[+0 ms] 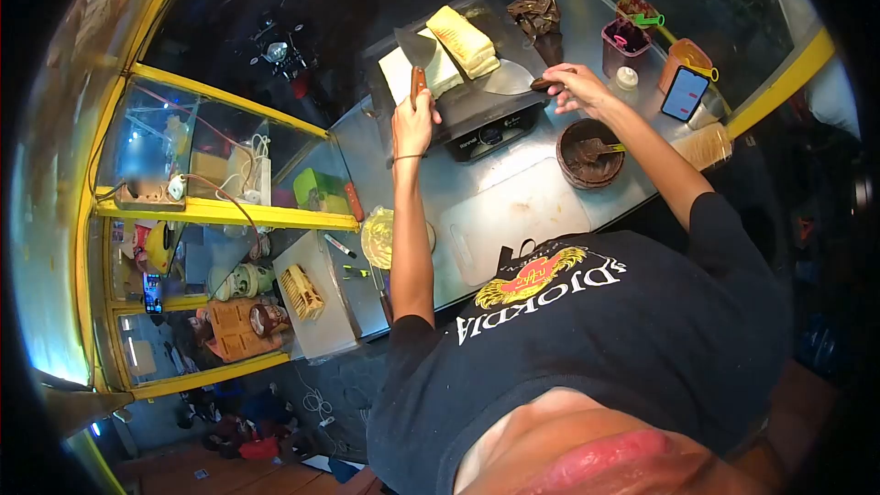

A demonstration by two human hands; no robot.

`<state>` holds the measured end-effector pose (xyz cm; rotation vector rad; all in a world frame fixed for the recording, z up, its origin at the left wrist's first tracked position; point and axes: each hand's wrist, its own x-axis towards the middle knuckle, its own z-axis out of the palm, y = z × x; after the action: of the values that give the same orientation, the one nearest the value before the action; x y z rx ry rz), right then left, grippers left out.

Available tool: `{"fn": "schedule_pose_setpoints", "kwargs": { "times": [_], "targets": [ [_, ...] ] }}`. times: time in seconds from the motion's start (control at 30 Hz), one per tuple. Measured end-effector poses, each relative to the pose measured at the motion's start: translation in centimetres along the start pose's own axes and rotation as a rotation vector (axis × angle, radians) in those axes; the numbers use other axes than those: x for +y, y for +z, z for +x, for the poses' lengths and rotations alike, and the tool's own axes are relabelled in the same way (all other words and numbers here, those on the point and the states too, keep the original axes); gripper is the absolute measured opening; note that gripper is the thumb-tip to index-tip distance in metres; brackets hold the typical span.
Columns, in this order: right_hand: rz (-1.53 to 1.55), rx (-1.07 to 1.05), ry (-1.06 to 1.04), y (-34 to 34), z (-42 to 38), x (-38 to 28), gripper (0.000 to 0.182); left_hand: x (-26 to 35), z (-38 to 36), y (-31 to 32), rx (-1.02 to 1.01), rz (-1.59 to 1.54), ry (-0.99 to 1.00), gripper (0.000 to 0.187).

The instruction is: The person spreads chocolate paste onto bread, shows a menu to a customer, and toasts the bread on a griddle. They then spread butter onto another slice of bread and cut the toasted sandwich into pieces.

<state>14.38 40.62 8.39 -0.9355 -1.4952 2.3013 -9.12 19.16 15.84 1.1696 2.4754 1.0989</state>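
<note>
My left hand point(415, 124) is closed round the wooden handle of a wide metal scraper point(418, 48), whose blade lies over a pale bread slab point(396, 74) on the dark griddle point(477, 108). My right hand point(576, 90) grips the dark handle of a second metal spatula point(510, 80). Its rounded blade rests on the griddle, right at the near end of a browned, yellowish bread slab point(461, 40). Both slabs lie side by side. Below the griddle shows the front of a gas stove point(495, 135).
Right of the stove stand a tub of brown spread point(589, 154), a crumpled piping bag point(536, 14), a white-capped bottle point(625, 80), sauce containers point(627, 44) and a phone point(685, 93). A white cutting board point(518, 211) lies nearest me. Yellow-framed glass shelves point(220, 211) flank the left side.
</note>
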Motion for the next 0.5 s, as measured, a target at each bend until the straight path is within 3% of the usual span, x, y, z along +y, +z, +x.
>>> {"fn": "schedule_pose_setpoints", "kwargs": {
  "times": [0.07, 0.23, 0.4, 0.5],
  "targets": [
    [0.014, 0.155, -0.081, -0.6, 1.0, -0.3, 0.033, 0.2, 1.1, 0.6, -0.016, 0.037, -0.004, 0.044],
    [-0.143, 0.305, -0.272, 0.4, 4.5, -1.8, 0.025, 0.5, 1.4, 3.0, -0.038, 0.226, 0.016, 0.045],
    [0.089, 0.221, -0.236, 4.2, 11.0, -2.4, 0.027, 1.6, 1.5, 4.0, -0.077, 0.344, 0.037, 0.050],
    [-0.267, 0.234, -0.431, 5.4, 9.6, -4.1, 0.024, 1.2, 2.1, 3.9, -0.046, 0.384, 0.075, 0.050]
  ]
}}
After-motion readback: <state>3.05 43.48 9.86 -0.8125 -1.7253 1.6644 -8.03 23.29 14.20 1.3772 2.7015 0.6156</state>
